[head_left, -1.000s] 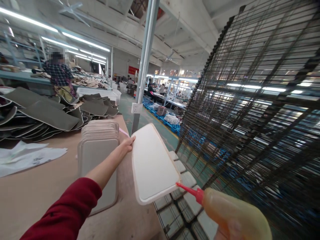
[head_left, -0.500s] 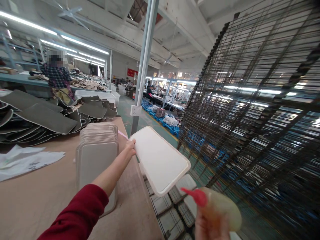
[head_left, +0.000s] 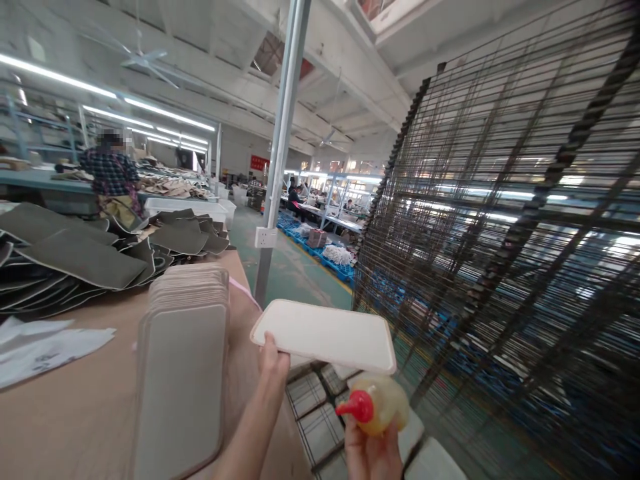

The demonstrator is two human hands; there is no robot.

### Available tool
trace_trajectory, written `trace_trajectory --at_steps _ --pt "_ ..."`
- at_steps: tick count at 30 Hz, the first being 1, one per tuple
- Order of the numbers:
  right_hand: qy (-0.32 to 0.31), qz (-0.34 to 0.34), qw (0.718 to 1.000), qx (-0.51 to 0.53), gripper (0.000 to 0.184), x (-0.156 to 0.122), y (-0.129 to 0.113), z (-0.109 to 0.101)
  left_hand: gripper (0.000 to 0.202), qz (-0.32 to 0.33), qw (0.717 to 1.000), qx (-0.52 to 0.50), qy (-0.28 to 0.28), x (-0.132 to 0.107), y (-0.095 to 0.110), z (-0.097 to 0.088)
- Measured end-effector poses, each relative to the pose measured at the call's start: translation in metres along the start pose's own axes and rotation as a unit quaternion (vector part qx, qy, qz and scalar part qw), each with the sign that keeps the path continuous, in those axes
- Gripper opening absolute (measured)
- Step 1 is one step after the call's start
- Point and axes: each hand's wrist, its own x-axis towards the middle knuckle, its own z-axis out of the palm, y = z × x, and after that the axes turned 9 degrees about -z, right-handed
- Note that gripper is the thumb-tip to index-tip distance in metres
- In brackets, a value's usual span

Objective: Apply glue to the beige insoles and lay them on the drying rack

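My left hand (head_left: 274,363) grips a white rounded-corner panel (head_left: 327,333) by its near left edge, thumb on top, and the panel is held out flat and slightly tilted. Below its right end, my right hand (head_left: 373,447) is wrapped round a squeeze bottle (head_left: 387,403) of yellowish liquid. The bottle's red nozzle (head_left: 356,407) points left, apart from the panel. To the left, a stack of similar panels (head_left: 183,380) stands on the brown table (head_left: 75,413).
A tall wire rack (head_left: 475,233) leans along the right, with its lower grid (head_left: 320,420) bearing more panels. Dark grey sheets (head_left: 90,257) pile up at the left behind a white cloth (head_left: 50,347). A metal post (head_left: 280,147) rises ahead. A co-worker (head_left: 110,173) stands beyond.
The panel has turned from a steep slant to nearly level and come lower. My right hand has brought the bottle leftward, closer under the panel. The view has tilted up slightly.
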Motion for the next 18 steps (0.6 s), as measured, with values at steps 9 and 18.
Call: trace_trajectory --at_steps 9,18 --pt "0.081 0.103 0.982 0.137 0.048 0.007 -0.002 0.025 0.031 -0.086 0.988 -0.111 -0.065 -0.032 0.0 -0.041" --pt "0.111 0.073 0.984 0.122 0.041 0.013 0.023 0.025 0.033 -0.166 0.97 -0.089 -0.156 -0.037 -0.025 -0.117"
